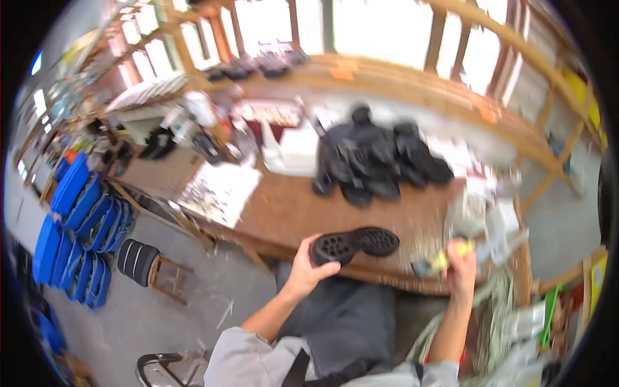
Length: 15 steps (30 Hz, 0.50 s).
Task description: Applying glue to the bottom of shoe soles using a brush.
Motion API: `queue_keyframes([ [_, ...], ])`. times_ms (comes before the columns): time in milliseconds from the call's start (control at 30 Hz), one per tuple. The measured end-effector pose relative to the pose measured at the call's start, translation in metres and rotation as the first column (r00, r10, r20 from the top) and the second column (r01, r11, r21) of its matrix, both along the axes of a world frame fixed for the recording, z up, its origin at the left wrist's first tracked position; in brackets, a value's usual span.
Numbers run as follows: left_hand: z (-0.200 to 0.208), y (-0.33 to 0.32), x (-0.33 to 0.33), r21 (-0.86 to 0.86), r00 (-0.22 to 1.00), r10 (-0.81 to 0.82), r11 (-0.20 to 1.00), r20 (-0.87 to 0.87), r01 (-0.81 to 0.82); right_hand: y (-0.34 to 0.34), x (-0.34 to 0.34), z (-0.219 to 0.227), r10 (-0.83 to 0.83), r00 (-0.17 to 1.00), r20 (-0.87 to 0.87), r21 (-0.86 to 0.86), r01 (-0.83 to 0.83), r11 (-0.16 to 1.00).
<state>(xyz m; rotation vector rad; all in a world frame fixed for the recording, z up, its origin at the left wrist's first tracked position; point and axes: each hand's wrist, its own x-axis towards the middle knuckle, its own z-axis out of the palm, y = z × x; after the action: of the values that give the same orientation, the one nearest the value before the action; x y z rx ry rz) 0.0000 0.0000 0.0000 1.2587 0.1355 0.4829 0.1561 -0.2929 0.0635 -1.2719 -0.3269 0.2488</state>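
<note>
"2 bare hands to describe, please. Holding what?"

"With the left hand [304, 269], just left of the frame's centre: grasping 1 black shoe sole [354, 245] by its left end, thumb on the near edge, most fingers hidden behind. With the right hand [461, 263], right of centre: clenched around 1 yellow-and-dark tool [438, 260], too blurred to identify, pointing left."

"And where exactly to look for the sole?"

"At the middle of the frame, in front of the near edge of the brown table [284, 208]. Impossible to tell whether touching it. Turned with the patterned underside toward the camera: dotted with round hollows at the left end, narrowed at the waist, more finely patterned at the right end."

"Likely to handle how?"

"Judging by looks alone: probably light enough for 1 hand, rubbery, stiff at the thick left end, perhaps bendy at the waist. Unlikely to break, and probably not slippery."

"Best to grip where?"

"By the side walls of the thick left end, as with the left hand here, leaving most of the underside uncovered. Probably less steady if pinched at the waist."

"Anything close by?"

"Above the sole, in the upper middle: 1 heap of black shoe parts [380, 158]. Left of that heap: 1 white sheet [242, 179] strewn with small dark bits."
</note>
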Motion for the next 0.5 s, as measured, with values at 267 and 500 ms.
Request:
queue_keyframes([
  [267,0.268,0.132,0.043,-0.001,0.672,0.319,0.903,0.669,-0.429,0.008,0.014,0.019,0.014,0.996,0.091,0.091,-0.022,0.996],
  [500,0.433,0.213,0.185,-0.017,0.562,0.303,0.89,0.77,-0.456,0.016,0.052,0.01,0.007,0.989,0.15,0.083,-0.02,0.996],
])
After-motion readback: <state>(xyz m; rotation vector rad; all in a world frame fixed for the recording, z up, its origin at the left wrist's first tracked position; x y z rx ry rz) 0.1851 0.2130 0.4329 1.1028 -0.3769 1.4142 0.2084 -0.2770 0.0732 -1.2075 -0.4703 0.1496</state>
